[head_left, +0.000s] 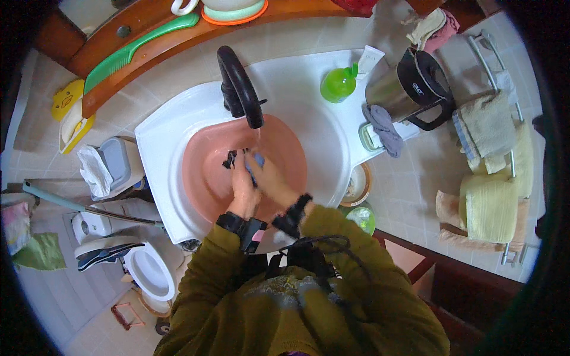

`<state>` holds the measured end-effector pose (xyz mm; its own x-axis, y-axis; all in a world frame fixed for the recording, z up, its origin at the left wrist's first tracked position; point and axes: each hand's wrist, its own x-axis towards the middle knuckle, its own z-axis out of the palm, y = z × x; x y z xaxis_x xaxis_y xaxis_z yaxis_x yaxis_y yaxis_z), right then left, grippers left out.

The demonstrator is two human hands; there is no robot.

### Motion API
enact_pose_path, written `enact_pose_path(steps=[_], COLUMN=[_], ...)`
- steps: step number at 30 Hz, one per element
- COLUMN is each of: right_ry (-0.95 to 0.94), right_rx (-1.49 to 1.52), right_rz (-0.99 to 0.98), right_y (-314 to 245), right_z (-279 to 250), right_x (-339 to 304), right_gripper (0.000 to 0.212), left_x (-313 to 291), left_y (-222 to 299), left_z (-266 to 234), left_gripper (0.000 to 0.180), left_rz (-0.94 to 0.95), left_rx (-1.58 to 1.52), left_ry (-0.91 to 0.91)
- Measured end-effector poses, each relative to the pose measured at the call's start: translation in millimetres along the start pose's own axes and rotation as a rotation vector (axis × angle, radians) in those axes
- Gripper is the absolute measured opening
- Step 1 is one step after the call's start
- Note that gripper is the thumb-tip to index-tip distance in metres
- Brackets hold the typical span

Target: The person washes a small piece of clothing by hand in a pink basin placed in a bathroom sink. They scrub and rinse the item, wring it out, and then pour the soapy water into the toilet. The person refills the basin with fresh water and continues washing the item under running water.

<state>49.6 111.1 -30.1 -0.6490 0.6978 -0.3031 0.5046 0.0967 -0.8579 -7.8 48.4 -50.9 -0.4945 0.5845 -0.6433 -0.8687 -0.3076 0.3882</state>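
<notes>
My left hand (242,185) and my right hand (274,181) are close together over a pink plastic basin (205,148) in the white sink (329,139). Pressed between them is a small blue item (256,164), mostly covered by the fingers, so its kind does not show. A black piece (229,158) sticks out at the left fingertips; whether it joins the blue item I cannot tell. Just above the hands, a thin stream of water (257,135) falls from the black faucet (240,89). Both wrists wear black straps.
A green bottle (338,85), a white tube (369,58) and a steel kettle (389,92) stand along the sink's right side, near a grey cloth (385,127). Towels (490,207) hang at the right. A green comb (139,50) lies on the wooden shelf; the toilet (151,270) is lower left.
</notes>
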Motion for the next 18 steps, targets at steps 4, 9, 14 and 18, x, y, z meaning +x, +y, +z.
enact_pose_path(steps=[4, 9, 14, 18], right_ry=[0.131, 0.262, -0.044, 0.193], right_rx=[-0.123, -0.117, 0.141, 0.231], right_rz=[-0.321, -0.621, 0.010, 0.032], right_y=[5.7, 2.3, -8.1, 28.9], right_z=[2.7, 11.7, -7.2, -22.1], right_x=[9.2, -34.4, 4.2, 18.7], right_gripper=[0.022, 0.020, 0.031, 0.040], left_x=[1.4, 0.9, -3.4, -13.5], left_y=[4.6, 13.7, -2.6, 2.9], left_z=[-3.5, -20.6, -8.0, -5.9], left_gripper=[0.034, 0.033, 0.033, 0.036], left_rz=[0.119, -0.155, 0.077, -0.010], left_rx=[0.087, -0.118, 0.055, 0.165], left_ry=[-0.132, -0.423, -0.097, -0.065])
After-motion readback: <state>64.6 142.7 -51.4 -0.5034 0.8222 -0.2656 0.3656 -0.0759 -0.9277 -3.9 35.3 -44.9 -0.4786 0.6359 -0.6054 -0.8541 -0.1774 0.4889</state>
